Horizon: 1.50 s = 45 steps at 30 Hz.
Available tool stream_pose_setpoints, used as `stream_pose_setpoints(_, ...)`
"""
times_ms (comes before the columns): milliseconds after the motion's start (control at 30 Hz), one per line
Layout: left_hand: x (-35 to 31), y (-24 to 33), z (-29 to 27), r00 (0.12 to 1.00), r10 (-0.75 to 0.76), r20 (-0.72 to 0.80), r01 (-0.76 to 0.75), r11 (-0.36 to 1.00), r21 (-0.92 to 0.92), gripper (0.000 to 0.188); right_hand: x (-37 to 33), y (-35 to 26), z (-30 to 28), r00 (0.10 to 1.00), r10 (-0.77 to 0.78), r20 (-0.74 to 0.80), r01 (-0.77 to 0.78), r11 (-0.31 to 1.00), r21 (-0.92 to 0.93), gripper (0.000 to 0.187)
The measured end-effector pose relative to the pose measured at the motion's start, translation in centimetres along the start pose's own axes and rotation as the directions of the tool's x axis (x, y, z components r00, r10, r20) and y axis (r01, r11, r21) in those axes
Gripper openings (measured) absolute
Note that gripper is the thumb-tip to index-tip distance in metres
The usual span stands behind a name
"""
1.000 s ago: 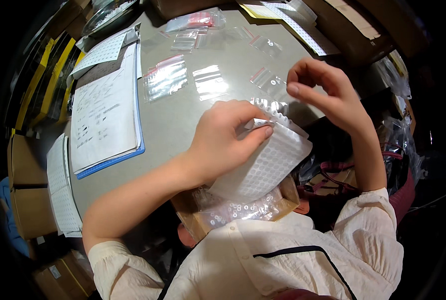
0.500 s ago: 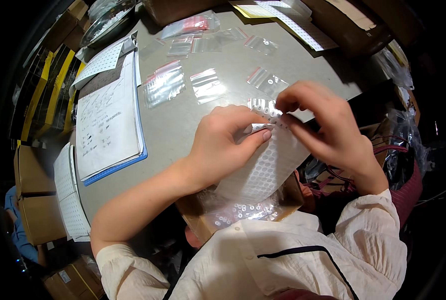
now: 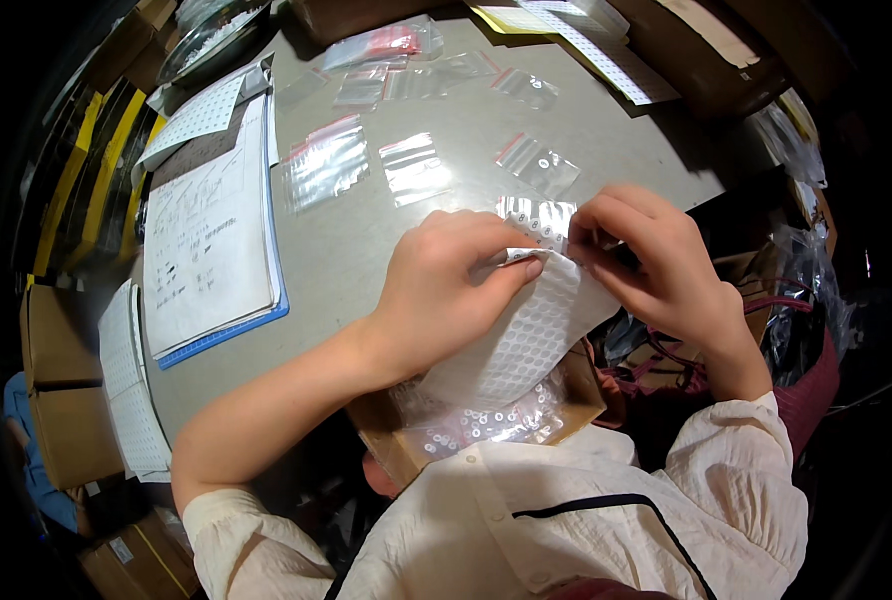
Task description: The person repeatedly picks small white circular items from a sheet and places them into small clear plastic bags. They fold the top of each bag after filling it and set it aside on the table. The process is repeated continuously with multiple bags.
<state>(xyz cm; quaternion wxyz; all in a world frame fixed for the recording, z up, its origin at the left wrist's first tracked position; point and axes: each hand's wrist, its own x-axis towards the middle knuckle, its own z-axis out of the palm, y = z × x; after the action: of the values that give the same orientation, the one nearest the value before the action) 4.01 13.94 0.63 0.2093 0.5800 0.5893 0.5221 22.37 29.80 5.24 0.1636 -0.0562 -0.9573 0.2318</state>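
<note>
A white sheet of round stickers (image 3: 526,350) is bent over, with small printed circles showing along its upper fold. My left hand (image 3: 451,285) pinches this sheet between thumb and forefinger. At the sheet's upper right edge, the fingers of my right hand (image 3: 651,250) are closed together; what lies between the fingertips is too small to make out. A clear zip bag (image 3: 543,207) lies on the table just beyond the fold, partly covered by the sheet. Below my hands, an open cardboard box (image 3: 581,412) holds clear bags bearing round white stickers (image 3: 481,425).
The grey table (image 3: 466,115) carries a fanned stack of zip bags (image 3: 326,165), a smaller stack (image 3: 413,168) and a bag with a round sticker (image 3: 538,163). A blue clipboard with papers (image 3: 211,250) lies left. Cardboard boxes (image 3: 71,390) stand beyond; a person's blue sleeve shows there.
My right hand has come down slightly, and its fingers have drawn together at the sheet's edge. The sheet's upper part is folded back a little more. My left hand keeps its pinch.
</note>
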Motion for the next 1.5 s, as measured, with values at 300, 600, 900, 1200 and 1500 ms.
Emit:
stream_pose_setpoints(300, -0.1, -0.7, 0.1, 0.991, 0.134, 0.017, -0.135, 0.975, 0.177, 0.011, 7.2, 5.4, -2.6, 0.940, 0.074, 0.333, -0.153, 0.964, 0.219, 0.018)
stream_pose_setpoints(600, -0.3, -1.6, 0.7, 0.971, 0.240, -0.006, -0.236, 0.958, 0.164, 0.007, 10.1, 5.5, -0.5, 0.897, 0.056, 0.438, -0.006, 0.994, -0.113, 0.018)
stream_pose_setpoints(900, -0.3, -1.5, 0.6, 0.953, 0.302, 0.029, -0.300, 0.925, 0.234, 0.010, 13.7, 10.9, -3.3, 0.984, 0.056, 0.168, -0.023, 0.980, -0.196, 0.021)
stream_pose_setpoints(1200, -0.4, -1.5, 0.4, 0.962, 0.264, 0.071, -0.274, 0.929, 0.250, 0.014, 16.5, 13.9, -2.1, 0.916, -0.022, 0.400, 0.053, 0.996, -0.065, 0.026)
stream_pose_setpoints(1500, -0.7, -0.9, 0.6, 0.933, 0.355, 0.052, -0.358, 0.907, 0.224, 0.014, 15.7, 13.2, -3.4, 0.953, 0.226, 0.201, -0.148, 0.928, -0.341, 0.031)
